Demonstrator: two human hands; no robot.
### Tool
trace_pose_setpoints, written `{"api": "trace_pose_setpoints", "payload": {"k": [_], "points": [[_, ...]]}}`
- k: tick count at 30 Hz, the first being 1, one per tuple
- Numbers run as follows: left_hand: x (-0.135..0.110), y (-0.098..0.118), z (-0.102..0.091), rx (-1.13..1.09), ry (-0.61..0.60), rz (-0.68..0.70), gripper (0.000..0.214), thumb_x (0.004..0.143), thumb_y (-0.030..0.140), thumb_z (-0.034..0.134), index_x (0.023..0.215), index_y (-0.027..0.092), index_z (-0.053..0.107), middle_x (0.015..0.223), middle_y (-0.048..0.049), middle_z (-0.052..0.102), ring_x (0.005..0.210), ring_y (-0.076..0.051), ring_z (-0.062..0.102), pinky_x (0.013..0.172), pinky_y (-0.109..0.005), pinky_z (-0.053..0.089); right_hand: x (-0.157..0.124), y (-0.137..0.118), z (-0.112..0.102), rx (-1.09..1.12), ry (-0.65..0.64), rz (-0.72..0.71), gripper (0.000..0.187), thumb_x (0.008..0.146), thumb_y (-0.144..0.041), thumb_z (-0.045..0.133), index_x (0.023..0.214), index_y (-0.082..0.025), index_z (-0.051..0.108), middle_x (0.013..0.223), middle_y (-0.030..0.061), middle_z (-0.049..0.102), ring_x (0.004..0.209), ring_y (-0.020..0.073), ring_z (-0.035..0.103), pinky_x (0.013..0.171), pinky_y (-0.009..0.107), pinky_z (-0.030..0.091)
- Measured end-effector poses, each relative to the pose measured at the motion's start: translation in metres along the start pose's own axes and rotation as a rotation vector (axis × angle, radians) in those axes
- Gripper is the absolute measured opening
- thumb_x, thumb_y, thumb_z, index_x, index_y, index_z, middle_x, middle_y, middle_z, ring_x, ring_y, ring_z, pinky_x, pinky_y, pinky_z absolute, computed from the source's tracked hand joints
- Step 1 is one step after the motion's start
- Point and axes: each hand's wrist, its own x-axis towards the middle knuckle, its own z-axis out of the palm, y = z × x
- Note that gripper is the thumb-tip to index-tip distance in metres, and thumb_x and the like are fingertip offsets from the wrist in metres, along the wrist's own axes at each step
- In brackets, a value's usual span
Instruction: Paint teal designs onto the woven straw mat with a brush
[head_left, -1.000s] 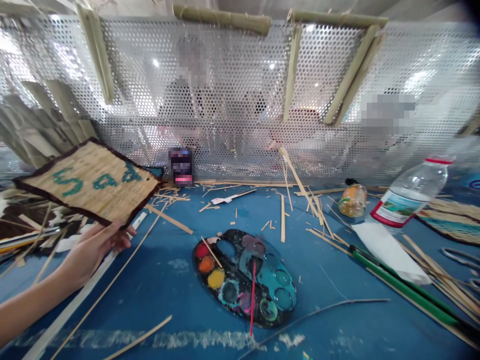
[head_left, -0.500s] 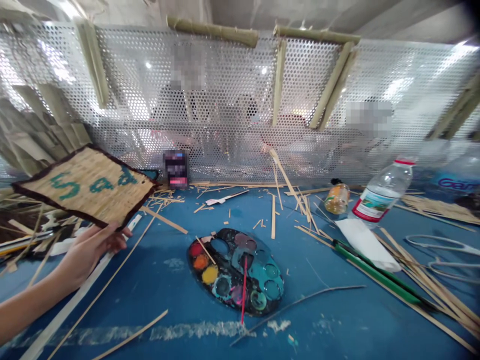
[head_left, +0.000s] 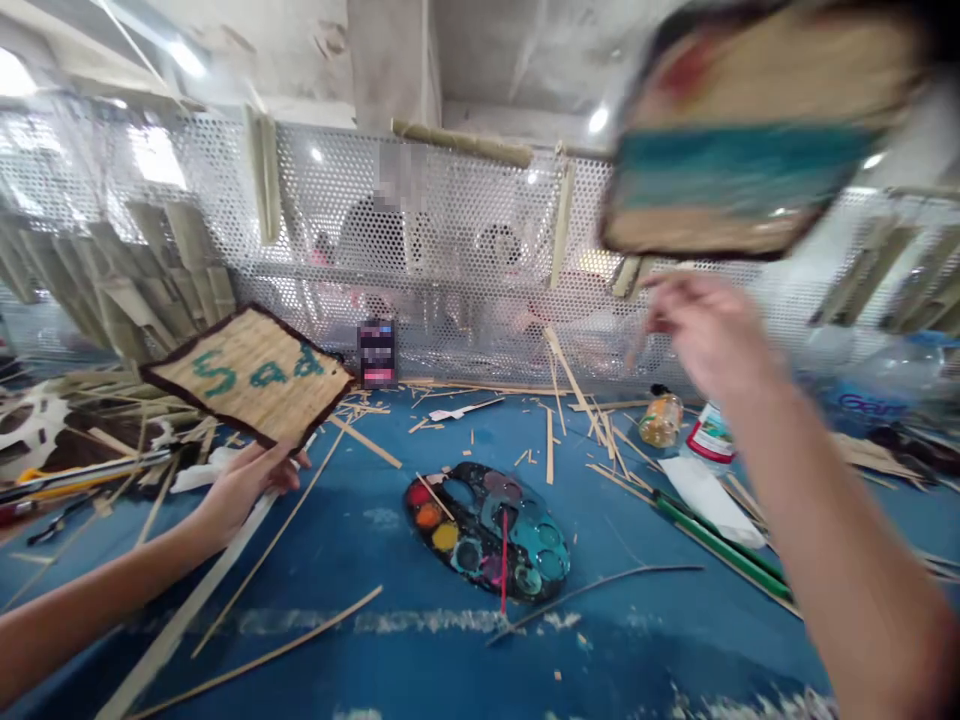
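Note:
In my left hand (head_left: 259, 478) is a small woven bamboo mat (head_left: 251, 370) with a dark border and "Sad" painted on it in teal. My thumb and fingers pinch its lower corner, tilted above the table. My right hand (head_left: 701, 325) is raised on the right, its fingers blurred by motion. Close above it is a second woven panel (head_left: 750, 180), dark-edged, with a teal band and a red patch, also blurred. Whether my right fingers touch it I cannot tell. Between my arms lies a paint palette (head_left: 544, 530) with a red stick (head_left: 505, 570) across it.
Bamboo strips (head_left: 550, 445) litter the blue table (head_left: 405, 660). At the right are an orange-filled jar (head_left: 660, 420), a labelled bottle (head_left: 710, 437), white tissue (head_left: 716, 500) and a green tool (head_left: 750, 570). A perforated screen (head_left: 465, 240) stands behind, with people beyond.
My right arm and the teal-banded panel have come into view at the right. My left hand still holds the "Sad" mat. The view has shifted, showing more ceiling.

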Motion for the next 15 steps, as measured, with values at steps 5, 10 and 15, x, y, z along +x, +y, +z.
{"api": "trace_pose_setpoints", "payload": {"k": [5, 10, 15], "points": [[-0.003, 0.000, 0.000, -0.043, -0.040, 0.039, 0.044, 0.071, 0.057, 0.072, 0.079, 0.014, 0.064, 0.075, -0.0025, 0.068, 0.055, -0.013, 0.058, 0.050, -0.023, 0.043, 0.019, 0.039, 0.124, 0.340, -0.061, 0.397, 0.012, 0.089, -0.030, 0.060, 0.092, -0.018, 0.063, 0.066, -0.0026, 0.053, 0.056, 0.0081, 0.052, 0.052, 0.020, 0.043], [-0.006, 0.002, 0.001, -0.059, -0.087, 0.069, 0.042, 0.074, 0.056, 0.069, 0.077, 0.014, 0.063, 0.073, -0.0032, 0.067, 0.051, -0.013, 0.058, 0.049, -0.025, 0.043, 0.035, 0.100, 0.197, 0.419, 0.000, 0.538, 0.024, 0.095, -0.035, 0.053, 0.107, -0.014, 0.058, 0.081, -0.0002, 0.058, 0.063, 0.0086, 0.056, 0.059, 0.023, 0.049], [-0.008, 0.006, 0.003, -0.073, -0.119, 0.080, 0.042, 0.074, 0.056, 0.067, 0.073, 0.014, 0.063, 0.071, -0.0043, 0.066, 0.050, -0.013, 0.057, 0.046, -0.024, 0.042, 0.023, 0.137, 0.214, 0.393, -0.039, 0.692, 0.028, 0.095, -0.034, 0.055, 0.113, -0.013, 0.058, 0.102, 0.0060, 0.062, 0.081, 0.0136, 0.062, 0.070, 0.030, 0.055]]}}
